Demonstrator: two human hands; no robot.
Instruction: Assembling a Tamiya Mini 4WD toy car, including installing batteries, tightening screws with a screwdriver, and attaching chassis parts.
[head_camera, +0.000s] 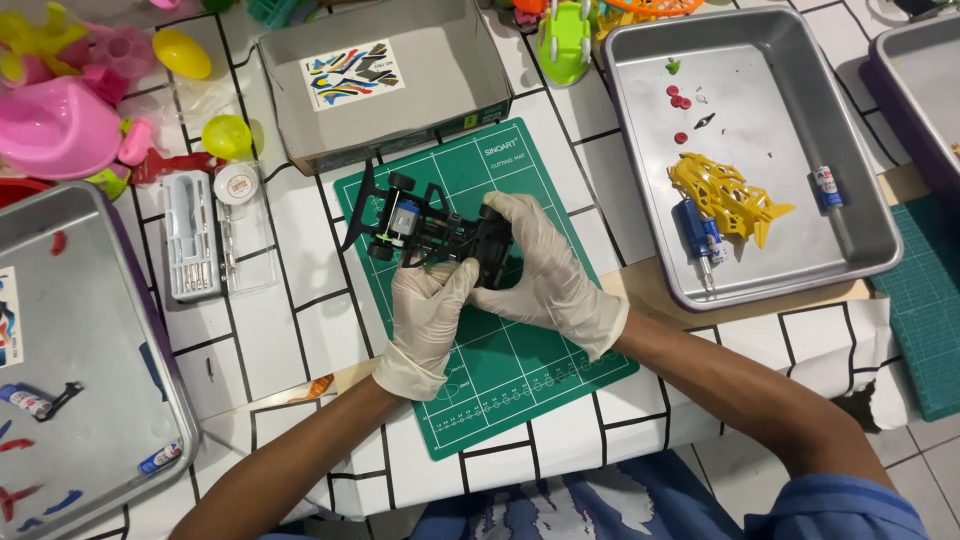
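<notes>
A black toy race car chassis (420, 222) with small wheels and a silver motor lies over a green cutting mat (520, 350). Both hands wear pale latex gloves. My left hand (425, 325) grips the chassis from below near its middle. My right hand (545, 270) wraps over the chassis's right end, covering that part. The rear wing and motor at the left end stay visible.
A grey tray (860, 180) at right holds a yellow car body shell (728, 195), batteries and small red parts. A cardboard box (470, 60) sits behind the mat. A clear screwdriver case (195, 240) lies left, beside another grey tray (100, 340). Colourful plastic toys fill the top left.
</notes>
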